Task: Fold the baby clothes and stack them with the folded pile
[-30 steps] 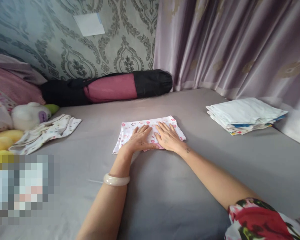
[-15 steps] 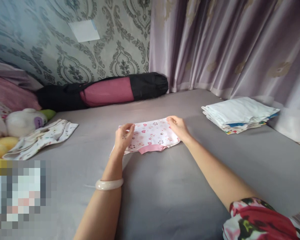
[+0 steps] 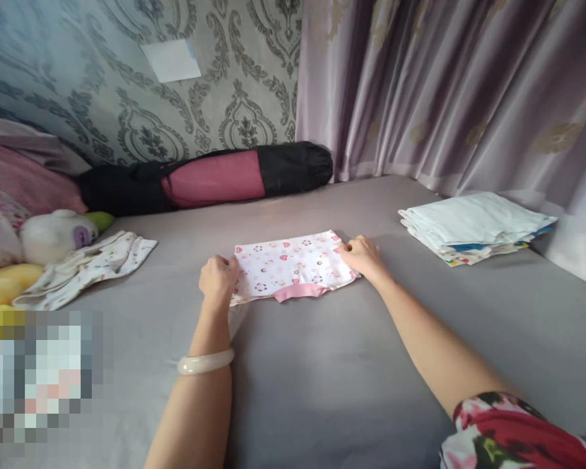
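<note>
A small white baby garment [image 3: 288, 260] printed with pink hearts and flowers lies folded into a flat oblong on the grey sheet, its pink band facing me. At its left edge my left hand [image 3: 217, 279] has its fingers curled, thumb and fingertips closed on the cloth. My right hand [image 3: 363, 256] pinches the opposite edge, thumb over the fabric. A pale bangle [image 3: 206, 362] circles my left wrist.
To the right is a stack of folded cloths [image 3: 476, 221]. A cream patterned garment [image 3: 97, 264] lies at left by a white plush toy [image 3: 53, 236]. Along the wall rests a long black and pink bag [image 3: 215, 174]. The lower left is pixelated.
My hands have moved from the top of the garment outward and down to its left and right sides, now gripping those edges. The garment stays nearly in place.
</note>
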Motion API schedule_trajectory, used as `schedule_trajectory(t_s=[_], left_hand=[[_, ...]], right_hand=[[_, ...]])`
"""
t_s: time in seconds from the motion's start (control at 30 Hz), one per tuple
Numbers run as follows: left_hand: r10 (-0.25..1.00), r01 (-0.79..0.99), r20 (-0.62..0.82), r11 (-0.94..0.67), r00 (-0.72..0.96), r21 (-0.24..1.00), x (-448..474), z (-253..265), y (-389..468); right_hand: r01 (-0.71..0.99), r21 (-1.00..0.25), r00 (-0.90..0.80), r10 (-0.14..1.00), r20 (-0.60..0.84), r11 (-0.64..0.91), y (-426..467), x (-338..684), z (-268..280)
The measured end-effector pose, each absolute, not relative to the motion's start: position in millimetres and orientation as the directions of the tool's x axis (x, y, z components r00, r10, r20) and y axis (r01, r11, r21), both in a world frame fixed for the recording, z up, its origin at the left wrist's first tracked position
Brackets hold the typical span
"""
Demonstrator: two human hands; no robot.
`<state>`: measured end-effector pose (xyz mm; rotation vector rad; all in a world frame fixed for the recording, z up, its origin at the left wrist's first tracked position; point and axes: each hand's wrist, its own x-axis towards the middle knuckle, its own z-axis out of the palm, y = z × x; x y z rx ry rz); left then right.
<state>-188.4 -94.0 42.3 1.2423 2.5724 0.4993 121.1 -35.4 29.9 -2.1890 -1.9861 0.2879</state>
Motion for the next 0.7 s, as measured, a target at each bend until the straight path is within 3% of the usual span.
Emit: schedule_trajectory(t_s=[0.4,0.7], left_hand=[[0.811,0.736,-0.152,0.578,-0.565,0.353,-186.4,42.4,-90.2],[0.833,0.765,-0.196,0.553,-0.517,0.329,-191.5,42.1,-89.1]], right_hand=[[0.922,-0.385,0.043,0.999,-0.022,-0.048,-38.5,111.9,28.2],[0.727,-0.679,0.073,0.995,-0.071,-0.101,-33.3,116.0,30.2]])
